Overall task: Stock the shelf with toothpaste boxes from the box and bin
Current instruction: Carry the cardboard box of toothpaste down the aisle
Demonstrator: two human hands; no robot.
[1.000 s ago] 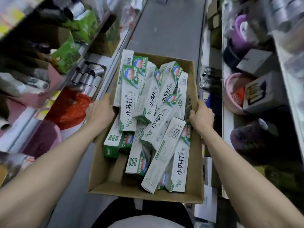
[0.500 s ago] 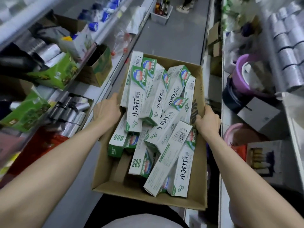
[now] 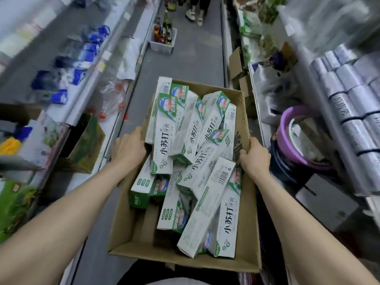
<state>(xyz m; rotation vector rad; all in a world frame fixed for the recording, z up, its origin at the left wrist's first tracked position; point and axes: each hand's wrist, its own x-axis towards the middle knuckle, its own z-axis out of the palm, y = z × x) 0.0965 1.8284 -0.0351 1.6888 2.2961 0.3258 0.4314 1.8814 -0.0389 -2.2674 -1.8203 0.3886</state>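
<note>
Shop aisle ahead, grey floor (image 3: pixel 195 64), shelves either side. The view has swung up the aisle since a second ago, so I'm carrying, not stocking yet. My left hand (image 3: pixel 128 150) clasps the left wall of the cardboard box (image 3: pixel 249 233), my right hand (image 3: pixel 255 159) clamps the right rim. One box, held before me; roughly a dozen toothpaste boxes (image 3: pixel 164 149) jumbled inside, none shelved.

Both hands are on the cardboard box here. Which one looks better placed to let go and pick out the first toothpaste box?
Probably the left. The left hand grips the cardboard box on the rim right beside the toothpaste boxes leaning against that side. The right hand holds the opposite wall, where bare cardboard separates it from the pile.
</note>
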